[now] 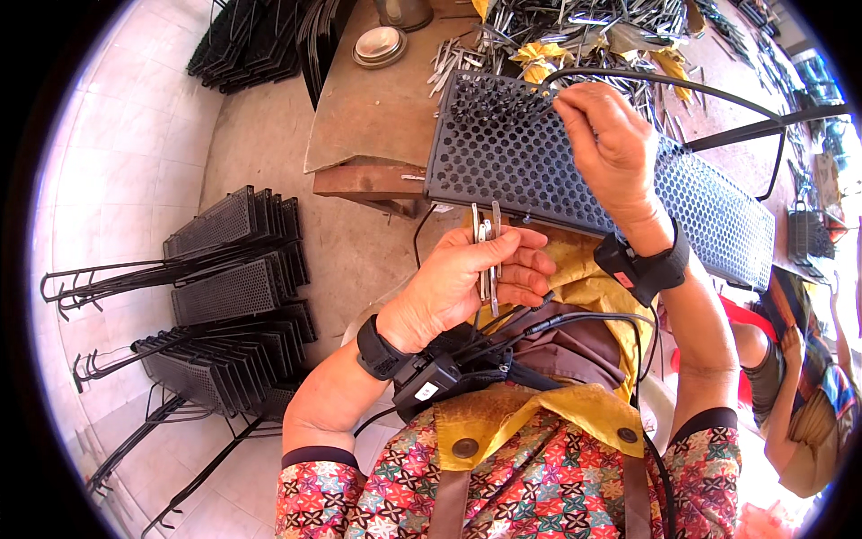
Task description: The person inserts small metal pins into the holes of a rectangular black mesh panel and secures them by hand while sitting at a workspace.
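My left hand [442,280] is closed around a few slim, silvery metal pieces [494,256], their ends sticking out past the thumb and fingers. It is just below the near edge of a long black perforated rack [525,157]. Over the rack's upper face, my right hand [612,144] has thumb and fingertips pinched together. Whatever is between those fingertips is too small to make out. Small dark bits stand in the holes at the rack's far left end. A black rod handle [709,87] arches over the far side.
Loose metal pieces [593,40] and scraps of yellow cloth [539,56] lie heaped on the brown table [359,126]. A small round dish [378,45] stands at its far left. More black racks [215,368] stack on the left floor. Another person [795,377] is at the right.
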Demonstrator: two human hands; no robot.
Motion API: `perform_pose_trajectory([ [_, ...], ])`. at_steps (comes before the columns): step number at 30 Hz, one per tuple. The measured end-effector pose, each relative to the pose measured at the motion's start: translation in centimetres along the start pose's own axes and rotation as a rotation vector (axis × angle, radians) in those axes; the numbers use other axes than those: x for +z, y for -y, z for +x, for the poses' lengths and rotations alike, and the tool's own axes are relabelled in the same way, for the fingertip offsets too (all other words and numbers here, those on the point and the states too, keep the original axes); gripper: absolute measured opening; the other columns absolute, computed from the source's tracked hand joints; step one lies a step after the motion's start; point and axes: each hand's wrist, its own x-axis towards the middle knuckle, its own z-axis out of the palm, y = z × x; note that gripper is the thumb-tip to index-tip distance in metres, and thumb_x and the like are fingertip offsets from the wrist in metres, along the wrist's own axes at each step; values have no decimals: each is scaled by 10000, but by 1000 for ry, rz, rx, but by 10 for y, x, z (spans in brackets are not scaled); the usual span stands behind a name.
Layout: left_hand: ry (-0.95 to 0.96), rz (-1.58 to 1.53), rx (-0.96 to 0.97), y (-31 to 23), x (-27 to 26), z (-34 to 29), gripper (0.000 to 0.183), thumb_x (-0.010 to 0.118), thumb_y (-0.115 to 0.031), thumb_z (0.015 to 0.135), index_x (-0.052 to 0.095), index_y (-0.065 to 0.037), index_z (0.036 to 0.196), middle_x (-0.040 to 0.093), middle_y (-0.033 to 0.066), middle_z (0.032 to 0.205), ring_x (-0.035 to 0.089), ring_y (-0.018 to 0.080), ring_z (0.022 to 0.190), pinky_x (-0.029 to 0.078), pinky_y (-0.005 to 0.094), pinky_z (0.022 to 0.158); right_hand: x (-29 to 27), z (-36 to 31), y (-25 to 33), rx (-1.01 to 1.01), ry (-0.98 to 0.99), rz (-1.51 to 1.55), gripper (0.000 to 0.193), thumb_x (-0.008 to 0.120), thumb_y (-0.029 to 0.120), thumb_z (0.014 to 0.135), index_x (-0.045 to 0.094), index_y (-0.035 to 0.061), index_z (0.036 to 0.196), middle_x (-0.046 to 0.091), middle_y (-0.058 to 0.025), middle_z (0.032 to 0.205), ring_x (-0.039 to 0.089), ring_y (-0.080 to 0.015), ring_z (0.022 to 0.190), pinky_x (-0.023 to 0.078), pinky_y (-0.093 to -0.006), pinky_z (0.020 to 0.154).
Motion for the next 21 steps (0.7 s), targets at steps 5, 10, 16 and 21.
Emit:
perform_pose_trajectory([
  [5, -13, 8, -18, -2, 3, -1, 368, 483, -240, 918, 509, 59, 1130, 608, 177, 975, 630, 257, 833, 537, 388, 707, 7, -6, -14, -157, 303, -98, 155, 599, -50, 683, 589, 11, 825, 579, -113, 787, 553, -317, 715, 469, -372, 613],
  [10, 23, 8, -22, -3, 2, -1, 375, 486, -246, 918, 497, 63, 1131, 602, 181, 971, 627, 260, 821, 549, 388, 676, 3, -7, 7, -98, 179, -58, 200, 619, 1, 717, 600, -18, 915, 591, -115, 775, 582, -274, 703, 484, -336, 625],
  [16, 151, 56, -32, 2, 0, -1, 372, 517, -283, 897, 504, 35, 1089, 604, 191, 970, 627, 269, 811, 552, 372, 653, -16, -28, 55, 743, 602, 660, 176, 649, 48, 743, 617, -37, 893, 635, -64, 720, 578, -87, 642, 479, -239, 587],
  [21, 96, 68, -6, -1, -1, 0, 419, 464, -283, 924, 472, 49, 1179, 607, 171, 972, 625, 235, 811, 544, 334, 659, -20, -20, 38, 788, 280, 590, 135, 671, 53, 757, 636, 4, 878, 621, 1, 694, 538, -34, 623, 443, -178, 552],
])
